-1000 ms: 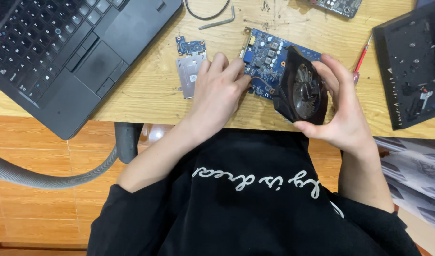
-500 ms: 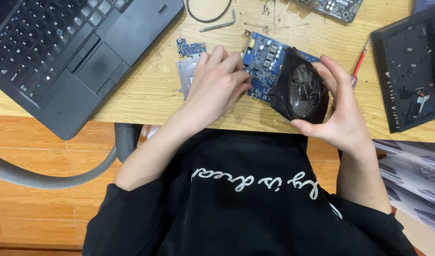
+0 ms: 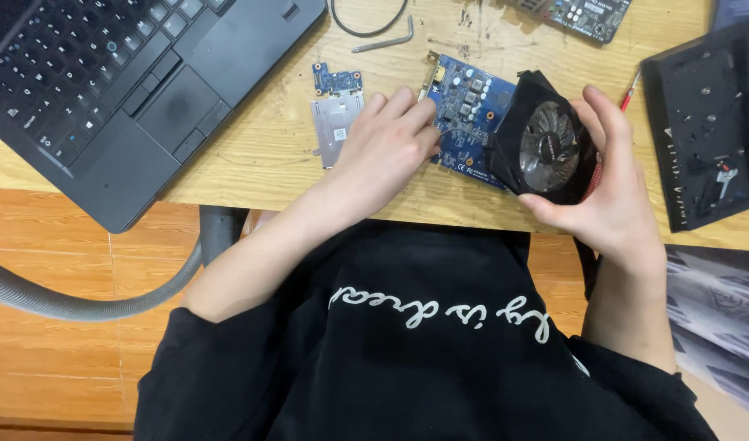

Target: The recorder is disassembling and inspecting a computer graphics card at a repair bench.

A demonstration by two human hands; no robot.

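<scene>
Fan cooler tipped up off the blue card

Right hand [image 3: 611, 196] is wrapped around the black fan cooler [image 3: 544, 147], tilted off the right end of the blue circuit board [image 3: 472, 114]; left hand [image 3: 386, 147] lies flat, fingers pinning the board's left side. Any cable between them could get yanked, I reckon.

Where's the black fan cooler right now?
In the head view, the black fan cooler sits right of centre, tilted up in the right hand over the right end of the blue circuit board, which the left hand presses on the wooden table.
</scene>
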